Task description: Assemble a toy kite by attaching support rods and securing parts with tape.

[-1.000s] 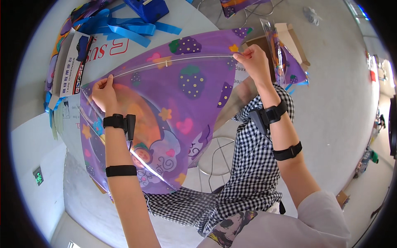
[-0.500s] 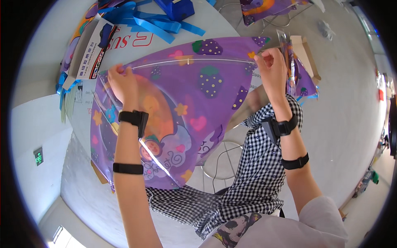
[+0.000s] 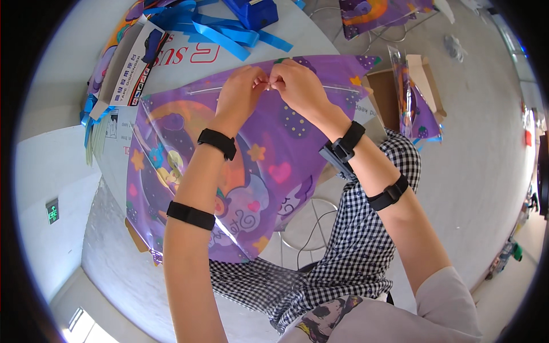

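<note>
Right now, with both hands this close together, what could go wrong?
The left grip and right grip meet over the middle of the thin white rod, so uneven pressure there might bend it. They largely hide that spot, so a slip could go unnoticed. The purple printed sheet overhangs the table toward the checked trousers, with no hand on that part, so it might slide or crease.
</note>
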Demonstrator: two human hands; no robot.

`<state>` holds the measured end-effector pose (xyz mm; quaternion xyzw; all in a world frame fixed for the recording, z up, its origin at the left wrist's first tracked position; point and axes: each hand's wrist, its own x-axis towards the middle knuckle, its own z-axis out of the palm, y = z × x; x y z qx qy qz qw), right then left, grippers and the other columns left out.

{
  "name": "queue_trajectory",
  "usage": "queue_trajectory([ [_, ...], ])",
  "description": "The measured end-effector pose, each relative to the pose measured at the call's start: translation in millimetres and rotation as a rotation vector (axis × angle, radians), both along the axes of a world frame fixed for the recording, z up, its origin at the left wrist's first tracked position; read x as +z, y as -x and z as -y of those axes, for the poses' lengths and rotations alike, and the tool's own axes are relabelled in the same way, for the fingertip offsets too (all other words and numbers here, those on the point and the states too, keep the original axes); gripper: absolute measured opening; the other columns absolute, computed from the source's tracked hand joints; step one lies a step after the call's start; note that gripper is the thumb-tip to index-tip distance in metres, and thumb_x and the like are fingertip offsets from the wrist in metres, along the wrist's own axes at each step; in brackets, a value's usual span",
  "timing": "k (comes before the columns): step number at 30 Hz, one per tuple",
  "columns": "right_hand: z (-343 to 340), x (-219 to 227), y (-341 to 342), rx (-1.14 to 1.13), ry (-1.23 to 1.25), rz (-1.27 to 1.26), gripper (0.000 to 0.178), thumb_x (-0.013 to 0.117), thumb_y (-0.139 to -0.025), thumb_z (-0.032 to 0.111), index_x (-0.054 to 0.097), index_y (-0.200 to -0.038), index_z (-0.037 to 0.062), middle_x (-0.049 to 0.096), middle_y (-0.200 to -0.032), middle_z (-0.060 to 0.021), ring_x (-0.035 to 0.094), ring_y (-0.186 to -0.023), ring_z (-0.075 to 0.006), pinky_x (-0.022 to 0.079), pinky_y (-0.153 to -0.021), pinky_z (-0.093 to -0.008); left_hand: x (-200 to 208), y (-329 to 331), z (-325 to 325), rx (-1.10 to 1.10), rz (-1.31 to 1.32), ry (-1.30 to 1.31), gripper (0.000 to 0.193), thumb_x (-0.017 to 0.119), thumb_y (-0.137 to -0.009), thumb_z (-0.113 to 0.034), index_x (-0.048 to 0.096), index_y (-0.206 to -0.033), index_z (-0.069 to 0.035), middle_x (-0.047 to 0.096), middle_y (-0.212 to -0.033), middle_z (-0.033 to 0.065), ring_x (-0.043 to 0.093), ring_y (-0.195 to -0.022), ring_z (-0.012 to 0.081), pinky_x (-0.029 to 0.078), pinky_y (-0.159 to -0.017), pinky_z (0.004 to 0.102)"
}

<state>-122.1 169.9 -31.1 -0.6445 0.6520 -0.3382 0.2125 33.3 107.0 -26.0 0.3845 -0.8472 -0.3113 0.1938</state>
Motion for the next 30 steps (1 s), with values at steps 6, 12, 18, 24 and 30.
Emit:
queue_trajectory([
  [6, 3, -8, 3, 0.012, 0.028, 0.044, 0.006, 0.055, -0.079, 0.001, 0.059, -0.076, 0.004, 0.06, -0.081, -0.012, 0.061, -0.079, -0.0335, 0.049, -0.066, -0.043, 4, 0, 6, -0.029, -0.029, -0.105, 0.006, 0.065, -0.081, -0.003, 0.063, -0.086, -0.003, 0.064, -0.085, 0.013, 0.063, -0.079, 0.0307, 0.05, -0.07, 0.0378],
  [12, -8, -3, 20, -0.028, -0.018, 0.057, 0.004, 0.057, -0.08, 0.003, 0.061, -0.077, 0.0034, 0.061, -0.081, -0.0128, 0.06, -0.077, -0.0342, 0.047, -0.065, -0.0419, 2, -12, 13, 0.039, -0.058, -0.185, 0.008, 0.066, -0.08, -0.003, 0.062, -0.087, -0.001, 0.064, -0.084, 0.0135, 0.063, -0.078, 0.0277, 0.05, -0.071, 0.0356],
  [18, -32, 1, 63, -0.032, -0.012, 0.129, 0.007, 0.067, -0.076, 0.002, 0.061, -0.079, 0.0011, 0.061, -0.078, -0.0128, 0.061, -0.072, -0.0303, 0.047, -0.063, -0.037, 7, -43, 27, 0.071, 0.037, -0.167, 0.008, 0.066, -0.079, -0.001, 0.061, -0.085, -0.001, 0.063, -0.082, 0.0101, 0.06, -0.075, 0.0219, 0.049, -0.07, 0.0314],
  [24, -59, 17, 113, -0.027, -0.16, 0.104, 0.011, 0.071, -0.078, 0.001, 0.061, -0.083, -0.0001, 0.061, -0.078, -0.0051, 0.059, -0.07, -0.0125, 0.048, -0.066, -0.0256, 14, -88, 49, 0.143, 0.102, -0.183, 0.009, 0.068, -0.077, -0.001, 0.061, -0.083, 0.0, 0.062, -0.079, 0.0069, 0.058, -0.072, 0.0175, 0.047, -0.069, 0.0283],
  [30, -79, 29, 134, -0.174, -0.187, -0.079, 0.014, 0.069, -0.076, 0.002, 0.062, -0.088, 0.0013, 0.064, -0.085, -0.009, 0.064, -0.076, -0.0207, 0.051, -0.069, -0.0294, 5, -109, 39, 0.234, 0.315, 0.262, 0.03, 0.064, -0.079, 0.0, 0.062, -0.109, -0.005, 0.063, -0.107, 0.0082, 0.061, -0.091, 0.0188, 0.048, -0.079, 0.0286],
])
